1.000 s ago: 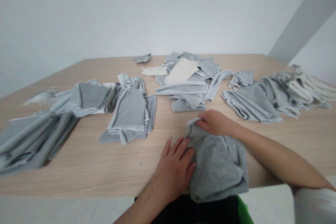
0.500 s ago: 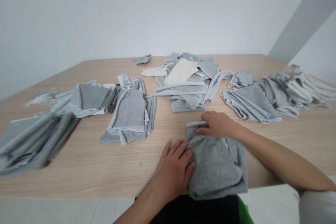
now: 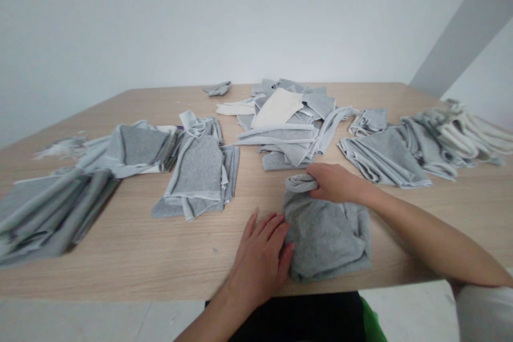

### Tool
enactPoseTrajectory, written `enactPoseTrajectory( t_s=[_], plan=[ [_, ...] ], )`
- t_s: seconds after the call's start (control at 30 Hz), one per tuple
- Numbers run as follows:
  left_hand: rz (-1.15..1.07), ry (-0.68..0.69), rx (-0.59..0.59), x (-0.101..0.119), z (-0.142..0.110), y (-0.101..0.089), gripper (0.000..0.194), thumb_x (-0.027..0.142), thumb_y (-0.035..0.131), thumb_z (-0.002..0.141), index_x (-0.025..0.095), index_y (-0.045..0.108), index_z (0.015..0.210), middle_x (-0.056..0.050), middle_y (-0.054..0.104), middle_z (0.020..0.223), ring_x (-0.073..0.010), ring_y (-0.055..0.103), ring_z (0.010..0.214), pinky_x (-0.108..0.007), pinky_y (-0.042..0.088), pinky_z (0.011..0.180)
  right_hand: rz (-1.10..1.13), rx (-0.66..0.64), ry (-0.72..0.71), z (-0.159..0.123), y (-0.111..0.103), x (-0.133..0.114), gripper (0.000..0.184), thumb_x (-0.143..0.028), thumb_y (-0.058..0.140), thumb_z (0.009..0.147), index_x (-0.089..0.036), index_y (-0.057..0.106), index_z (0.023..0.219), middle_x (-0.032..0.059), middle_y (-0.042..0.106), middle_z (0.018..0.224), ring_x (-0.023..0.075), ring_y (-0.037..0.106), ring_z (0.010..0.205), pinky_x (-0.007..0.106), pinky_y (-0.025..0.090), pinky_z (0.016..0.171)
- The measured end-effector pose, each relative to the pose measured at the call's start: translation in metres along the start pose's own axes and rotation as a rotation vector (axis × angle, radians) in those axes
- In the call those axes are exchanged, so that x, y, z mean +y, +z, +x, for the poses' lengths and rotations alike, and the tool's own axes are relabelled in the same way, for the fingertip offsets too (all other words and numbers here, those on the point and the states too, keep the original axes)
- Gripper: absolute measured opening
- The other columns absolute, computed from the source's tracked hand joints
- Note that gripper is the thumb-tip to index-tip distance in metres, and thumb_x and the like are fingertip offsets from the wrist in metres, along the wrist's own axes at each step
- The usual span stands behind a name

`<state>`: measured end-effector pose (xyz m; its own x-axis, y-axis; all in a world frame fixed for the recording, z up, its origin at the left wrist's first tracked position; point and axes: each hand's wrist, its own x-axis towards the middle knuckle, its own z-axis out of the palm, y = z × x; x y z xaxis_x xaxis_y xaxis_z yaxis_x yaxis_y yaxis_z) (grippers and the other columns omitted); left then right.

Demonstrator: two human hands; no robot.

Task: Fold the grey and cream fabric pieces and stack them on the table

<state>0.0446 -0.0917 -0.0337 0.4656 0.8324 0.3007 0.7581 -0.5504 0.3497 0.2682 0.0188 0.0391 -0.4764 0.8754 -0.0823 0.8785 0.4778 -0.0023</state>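
Observation:
A folded piece of grey fabric [image 3: 326, 238] lies near the table's front edge. My right hand [image 3: 334, 183] grips its far edge, with the fingers closed round a pale rolled-over band [image 3: 298, 184]. Flat on the table, my left hand [image 3: 262, 254] is open, its fingers stretched forward. The fingertips and thumb of that hand touch the left side of the grey piece. The tips of the right fingers are partly hidden in the cloth.
Grey and cream fabric scraps [image 3: 280, 109] are heaped at the middle back. Folded grey stacks lie at left, among them a near bundle [image 3: 60, 214] and a flat stack [image 3: 196, 171]. More folded pieces [image 3: 385, 155] stand at right. White lint [image 3: 62, 148] lies far left.
My right hand has closed on the far edge of the grey fabric, and the pale band there is now lifted and curled. The fabric's near edge has shifted away from me, onto the table.

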Motion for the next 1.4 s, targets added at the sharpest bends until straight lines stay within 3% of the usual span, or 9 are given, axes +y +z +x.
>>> enactPoseTrajectory(
  t_s=[0.13,0.4,0.63,0.8,0.97,1.03,1.13,1.27,1.4],
  plan=[
    [0.023,-0.058,0.087,-0.001,0.000,-0.001,0.033,0.028,0.051,0.088,0.016,0.060,0.118,-0.010,0.063,0.127,-0.0264,0.051,0.125,-0.055,0.027,0.113,-0.121,0.198,0.066,-0.006,-0.006,-0.014,0.021,-0.027,0.055,0.085,-0.014,0.054,0.102,0.0125,0.064,0.099,0.0261,0.060,0.091,0.030,0.036,0.063],
    [0.099,-0.124,0.141,-0.001,0.000,-0.002,0.028,0.018,0.049,0.081,0.016,0.066,0.104,-0.010,0.068,0.117,-0.0294,0.056,0.120,-0.056,0.029,0.110,-0.246,0.409,-0.137,-0.040,0.026,-0.054,0.014,-0.007,0.046,0.085,-0.017,0.056,0.084,0.0092,0.060,0.080,0.0228,0.053,0.073,0.033,0.028,0.057],
    [0.163,-0.189,0.206,-0.001,-0.002,-0.002,0.027,0.013,0.048,0.077,0.018,0.065,0.097,-0.009,0.072,0.108,-0.0299,0.060,0.114,-0.055,0.033,0.107,-0.175,0.328,-0.171,-0.081,0.046,-0.088,0.007,-0.021,0.062,0.080,-0.019,0.056,0.082,0.0058,0.059,0.074,0.0230,0.052,0.069,0.035,0.029,0.056],
    [0.233,-0.215,0.187,-0.005,-0.002,0.002,0.025,0.011,0.047,0.079,0.019,0.063,0.097,-0.010,0.072,0.105,-0.0304,0.061,0.113,-0.055,0.039,0.102,-0.065,0.234,-0.246,-0.095,0.046,-0.098,0.047,-0.056,0.068,0.072,-0.016,0.060,0.097,0.0106,0.064,0.092,0.0269,0.056,0.080,0.039,0.038,0.062],
    [0.255,-0.120,0.353,-0.008,-0.002,0.001,0.038,0.011,0.042,0.087,0.009,0.053,0.123,-0.019,0.064,0.121,-0.0280,0.058,0.118,-0.046,0.047,0.098,-0.077,0.266,-0.246,-0.099,0.057,-0.102,0.049,-0.045,0.069,0.075,-0.010,0.062,0.109,0.0152,0.065,0.109,0.0285,0.059,0.089,0.041,0.045,0.070],
    [0.191,0.042,0.318,-0.005,-0.001,0.000,0.041,0.016,0.045,0.090,0.009,0.048,0.130,-0.018,0.061,0.128,-0.0261,0.054,0.123,-0.043,0.047,0.100,-0.061,0.288,-0.263,-0.100,0.058,-0.102,0.045,-0.038,0.067,0.077,-0.008,0.062,0.112,0.0164,0.065,0.112,0.0277,0.060,0.091,0.041,0.048,0.073],
    [0.104,0.229,0.098,0.000,0.000,-0.001,0.038,0.023,0.046,0.092,0.016,0.052,0.129,-0.010,0.061,0.131,-0.0247,0.051,0.127,-0.048,0.043,0.106,-0.033,0.278,-0.309,-0.102,0.050,-0.098,0.029,-0.025,0.063,0.078,-0.010,0.067,0.103,0.0148,0.068,0.104,0.0248,0.062,0.088,0.037,0.050,0.077],
    [0.080,0.238,-0.026,0.004,0.002,0.001,0.032,0.030,0.047,0.094,0.020,0.061,0.120,-0.007,0.060,0.133,-0.0269,0.051,0.127,-0.055,0.040,0.107,-0.035,0.292,-0.273,-0.093,0.036,-0.081,0.016,-0.013,0.052,0.085,-0.016,0.068,0.082,0.0112,0.070,0.091,0.0220,0.064,0.082,0.034,0.052,0.073],
    [0.076,0.251,-0.002,0.004,0.000,0.001,0.031,0.031,0.048,0.093,0.019,0.064,0.117,-0.009,0.063,0.128,-0.0283,0.054,0.124,-0.058,0.039,0.107,-0.119,0.241,-0.121,-0.083,0.037,-0.064,0.017,-0.015,0.052,0.089,-0.013,0.067,0.095,0.0179,0.067,0.108,0.0290,0.063,0.099,0.041,0.052,0.079]
  ],
)
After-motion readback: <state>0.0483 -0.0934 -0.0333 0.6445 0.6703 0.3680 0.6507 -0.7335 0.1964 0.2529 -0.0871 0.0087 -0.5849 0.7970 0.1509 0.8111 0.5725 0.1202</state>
